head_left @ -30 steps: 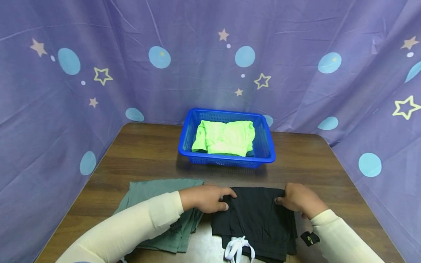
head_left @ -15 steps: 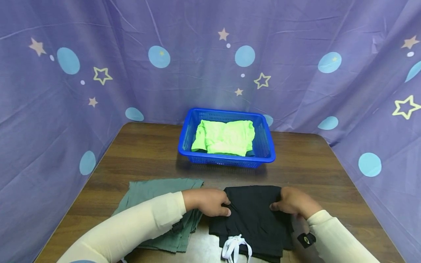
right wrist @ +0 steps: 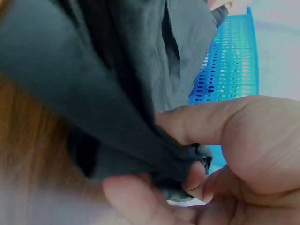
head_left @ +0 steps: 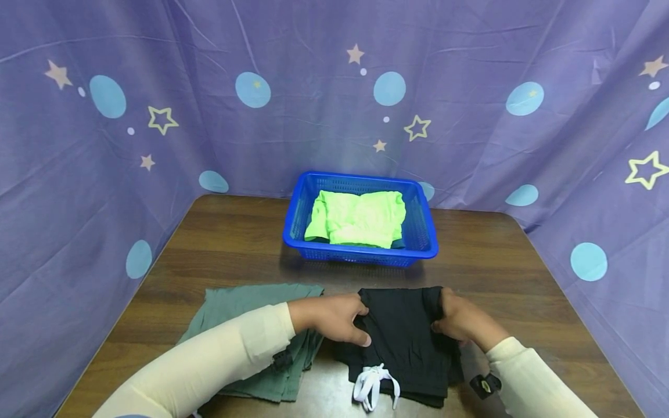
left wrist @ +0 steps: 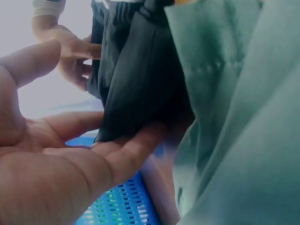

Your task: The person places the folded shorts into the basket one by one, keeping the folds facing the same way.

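Folded black shorts (head_left: 399, 337) with a white drawstring (head_left: 370, 380) lie at the front of the table, between both hands. My right hand (head_left: 460, 316) grips their far right corner; in the right wrist view thumb and fingers pinch bunched black cloth (right wrist: 84, 103). At the left edge of the shorts is my left hand (head_left: 337, 318). The left wrist view shows its fingers fairly straight against the black cloth (left wrist: 140, 70), some reaching underneath, with the thumb held apart. Green-grey folded clothing (head_left: 251, 296) lies under the left forearm.
A blue basket (head_left: 360, 255) stands farther back on the wooden table (head_left: 230, 244), holding a neon green folded garment (head_left: 360, 217). A purple patterned curtain (head_left: 324, 104) hangs around the back and sides.
The top edge of the black shorts has moved away from me, toward the basket. My right hand has shifted slightly left with its corner; the left hand's thumb and finger have come closer together.
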`<action>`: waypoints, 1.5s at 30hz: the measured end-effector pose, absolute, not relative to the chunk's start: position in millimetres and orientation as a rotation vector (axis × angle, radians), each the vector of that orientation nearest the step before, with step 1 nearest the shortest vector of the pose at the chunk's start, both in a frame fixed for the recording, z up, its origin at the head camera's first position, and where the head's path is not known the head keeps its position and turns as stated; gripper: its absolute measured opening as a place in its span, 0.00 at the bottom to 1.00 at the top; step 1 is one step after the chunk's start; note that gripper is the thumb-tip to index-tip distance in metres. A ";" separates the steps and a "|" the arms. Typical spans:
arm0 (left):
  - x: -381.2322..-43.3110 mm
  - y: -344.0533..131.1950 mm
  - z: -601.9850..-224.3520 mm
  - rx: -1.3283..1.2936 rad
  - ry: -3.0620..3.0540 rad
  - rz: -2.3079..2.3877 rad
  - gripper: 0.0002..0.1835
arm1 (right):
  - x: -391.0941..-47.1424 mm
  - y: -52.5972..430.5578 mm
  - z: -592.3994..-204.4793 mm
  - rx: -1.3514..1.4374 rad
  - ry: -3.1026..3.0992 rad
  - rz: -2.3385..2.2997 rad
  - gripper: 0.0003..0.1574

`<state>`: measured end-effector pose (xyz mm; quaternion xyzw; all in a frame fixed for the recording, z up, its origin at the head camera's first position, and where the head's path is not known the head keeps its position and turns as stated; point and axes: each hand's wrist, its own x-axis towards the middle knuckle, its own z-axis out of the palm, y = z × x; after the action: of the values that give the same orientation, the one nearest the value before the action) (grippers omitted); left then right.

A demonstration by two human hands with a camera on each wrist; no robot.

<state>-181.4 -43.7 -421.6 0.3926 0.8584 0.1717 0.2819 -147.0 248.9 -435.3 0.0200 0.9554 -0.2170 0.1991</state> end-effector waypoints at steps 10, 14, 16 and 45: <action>-183.5 -43.2 -420.6 0.991 2.317 0.628 0.37 | -149.7 250.5 -438.5 0.003 2.748 -0.698 0.26; -185.0 -44.2 -419.8 0.990 2.332 0.711 0.36 | -148.2 253.3 -439.4 -0.091 2.810 -0.781 0.25; -185.3 -45.3 -419.3 0.987 2.337 0.757 0.34 | -147.1 254.0 -438.5 -0.140 2.838 -0.819 0.25; -191.7 -85.9 -376.2 0.824 2.235 1.265 0.29 | -155.3 246.6 -389.3 -0.137 2.748 -1.319 0.23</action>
<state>-191.7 -85.9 -376.2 0.2979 0.8084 0.4574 0.2204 -155.3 246.6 -389.3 -0.0449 0.8997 -0.4318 0.0450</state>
